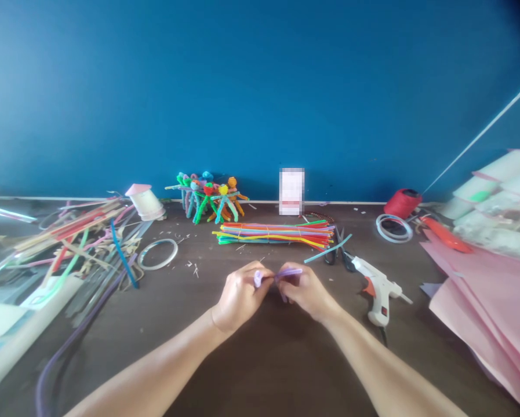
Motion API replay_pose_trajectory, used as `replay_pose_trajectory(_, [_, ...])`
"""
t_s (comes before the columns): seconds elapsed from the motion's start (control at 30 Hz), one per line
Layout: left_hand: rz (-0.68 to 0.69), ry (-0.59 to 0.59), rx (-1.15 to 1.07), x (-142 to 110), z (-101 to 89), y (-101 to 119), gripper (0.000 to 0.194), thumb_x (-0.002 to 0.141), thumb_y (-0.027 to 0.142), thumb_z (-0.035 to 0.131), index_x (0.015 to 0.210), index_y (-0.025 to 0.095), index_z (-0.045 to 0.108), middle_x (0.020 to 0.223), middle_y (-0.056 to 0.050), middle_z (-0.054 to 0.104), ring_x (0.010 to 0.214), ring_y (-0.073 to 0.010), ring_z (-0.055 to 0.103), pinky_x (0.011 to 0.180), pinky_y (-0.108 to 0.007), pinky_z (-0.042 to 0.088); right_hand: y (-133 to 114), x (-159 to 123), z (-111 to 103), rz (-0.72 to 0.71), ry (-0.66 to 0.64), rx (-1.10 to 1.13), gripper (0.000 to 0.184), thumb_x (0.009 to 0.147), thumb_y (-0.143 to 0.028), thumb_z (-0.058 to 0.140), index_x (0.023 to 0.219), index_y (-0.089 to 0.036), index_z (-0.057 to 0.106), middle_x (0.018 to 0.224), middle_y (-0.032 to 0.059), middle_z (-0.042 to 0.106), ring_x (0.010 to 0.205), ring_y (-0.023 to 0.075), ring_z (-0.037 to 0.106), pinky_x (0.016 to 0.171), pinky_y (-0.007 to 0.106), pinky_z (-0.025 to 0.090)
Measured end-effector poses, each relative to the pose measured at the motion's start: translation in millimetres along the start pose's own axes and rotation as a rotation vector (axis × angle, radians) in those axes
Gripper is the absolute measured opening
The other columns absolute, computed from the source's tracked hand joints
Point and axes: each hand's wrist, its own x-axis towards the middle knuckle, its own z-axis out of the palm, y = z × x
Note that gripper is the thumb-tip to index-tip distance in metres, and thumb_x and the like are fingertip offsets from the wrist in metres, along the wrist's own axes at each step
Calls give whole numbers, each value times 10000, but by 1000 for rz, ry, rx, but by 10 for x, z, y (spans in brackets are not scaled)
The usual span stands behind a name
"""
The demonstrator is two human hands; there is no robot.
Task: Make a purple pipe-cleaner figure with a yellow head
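Both hands meet over the middle of the dark table, pinching a purple pipe cleaner (291,271) between them. My left hand (242,292) is closed on it, and a curled purple end shows by the thumb. My right hand (306,292) is closed too, with a straight purple length sticking out over its fingers and another end hanging below. Just beyond the hands lies a tied bundle of multicoloured pipe cleaners (272,234). A single light blue pipe cleaner (328,249) rests across dark scissors (349,260) to the right. The fingertips partly hide the purple piece.
Small pipe-cleaner figures (210,197) stand by the blue wall. At right are a white glue gun (379,289), red thread spool (403,202), tape roll (394,229) and pink sheets (468,301). Another tape roll (157,255) and a pile of sticks and strips (81,243) lie left.
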Motion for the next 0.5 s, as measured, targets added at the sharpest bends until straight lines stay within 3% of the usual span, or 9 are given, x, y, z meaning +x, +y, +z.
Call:
replay_pose_trajectory(0.1, [-84, -15, -91, 31, -4, 17, 143, 776, 203, 498, 758, 174, 637, 712, -18, 595, 662, -115, 533, 645, -220, 395, 31, 16, -9, -90, 54, -91, 25, 665, -170, 521, 643, -169, 509, 497, -57, 448, 447, 75, 409, 435, 189, 337])
replay_pose_trajectory(0.2, [-262, -61, -239, 73, -15, 24, 117, 734, 227, 548, 716, 152, 636, 648, -17, 593, 617, -119, 528, 611, -226, 401, 32, 16, -19, -180, 110, -189, 28, 667, -161, 515, 679, -168, 539, 545, -46, 473, 482, 80, 423, 464, 190, 347])
replay_pose_trajectory(0.33, [-533, -162, -651, 105, -12, -10, 173, 674, 288, 619, 676, 116, 607, 527, -3, 553, 500, -97, 499, 507, -210, 387, 9, -8, -23, -229, 143, -243, 56, 697, -163, 500, 695, -166, 556, 566, -36, 506, 492, 82, 438, 478, 191, 356])
replay_pose_trajectory(0.5, [-714, -191, -1136, 104, 12, -57, 222, 583, 259, 712, 609, 110, 550, 539, -2, 558, 484, -76, 522, 487, -184, 387, 36, -12, -11, -224, 104, -142, 39, 722, -191, 512, 713, -171, 544, 620, -24, 539, 520, 88, 458, 506, 202, 380])
